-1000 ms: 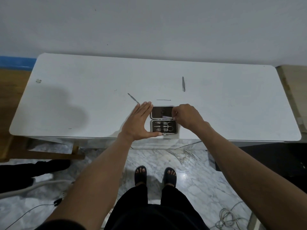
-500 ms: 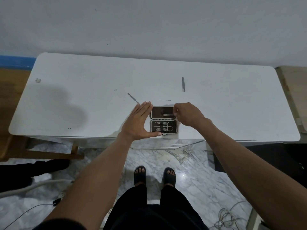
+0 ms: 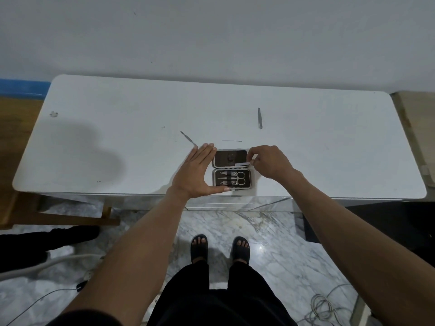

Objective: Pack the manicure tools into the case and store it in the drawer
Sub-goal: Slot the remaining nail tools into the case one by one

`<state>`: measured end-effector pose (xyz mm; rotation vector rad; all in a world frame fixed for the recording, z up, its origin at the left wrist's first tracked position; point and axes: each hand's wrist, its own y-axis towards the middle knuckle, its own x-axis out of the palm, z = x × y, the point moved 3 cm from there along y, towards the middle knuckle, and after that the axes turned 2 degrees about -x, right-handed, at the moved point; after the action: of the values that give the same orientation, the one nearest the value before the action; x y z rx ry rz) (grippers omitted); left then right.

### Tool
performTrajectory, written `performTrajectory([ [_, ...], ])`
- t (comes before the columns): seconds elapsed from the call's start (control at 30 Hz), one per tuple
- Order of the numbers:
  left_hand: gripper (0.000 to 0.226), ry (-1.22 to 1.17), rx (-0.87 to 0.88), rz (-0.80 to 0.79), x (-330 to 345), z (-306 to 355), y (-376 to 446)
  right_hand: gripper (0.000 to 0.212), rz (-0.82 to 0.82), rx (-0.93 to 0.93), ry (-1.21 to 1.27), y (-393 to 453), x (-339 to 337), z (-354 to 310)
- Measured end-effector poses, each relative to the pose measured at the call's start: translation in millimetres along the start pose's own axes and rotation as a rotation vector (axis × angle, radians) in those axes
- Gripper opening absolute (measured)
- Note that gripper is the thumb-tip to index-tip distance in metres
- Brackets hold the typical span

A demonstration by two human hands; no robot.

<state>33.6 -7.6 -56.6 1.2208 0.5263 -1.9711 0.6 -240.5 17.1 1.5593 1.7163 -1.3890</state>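
Right hand (image 3: 270, 163) pinches a nail file (image 3: 243, 164) over the open case (image 3: 231, 170); left hand (image 3: 197, 175), fingers spread flat, braces its nine o'clock side.

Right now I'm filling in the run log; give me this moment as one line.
left hand: flat, steadying open manicure case | right hand: fingers pinching small flat tool over lid | loose on table: tweezers, pusher, thin pick

A single head-worn camera is looking forward and steeply down, wide-angle; it is taking in the whole white table (image 3: 329, 161) against the wall, both forearms reaching in, and the marble floor (image 3: 270, 231) beneath.
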Motion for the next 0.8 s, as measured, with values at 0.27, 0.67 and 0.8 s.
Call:
performTrajectory([
  [0.27,0.129,-0.009,0.001,0.008,0.0,0.0,-0.1,0.023,0.048,0.004,0.067,2.7,6.9,-7.6],
  [0.67,0.130,0.003,0.002,0.003,0.0,0.5,0.0,0.013,0.074,-0.049,0.122,-3.2,9.6,-2.6],
  [0.8,0.130,-0.004,0.005,0.008,-0.3,0.9,0.2,0.012,0.123,-0.058,0.054,-4.1,7.3,-6.2],
])
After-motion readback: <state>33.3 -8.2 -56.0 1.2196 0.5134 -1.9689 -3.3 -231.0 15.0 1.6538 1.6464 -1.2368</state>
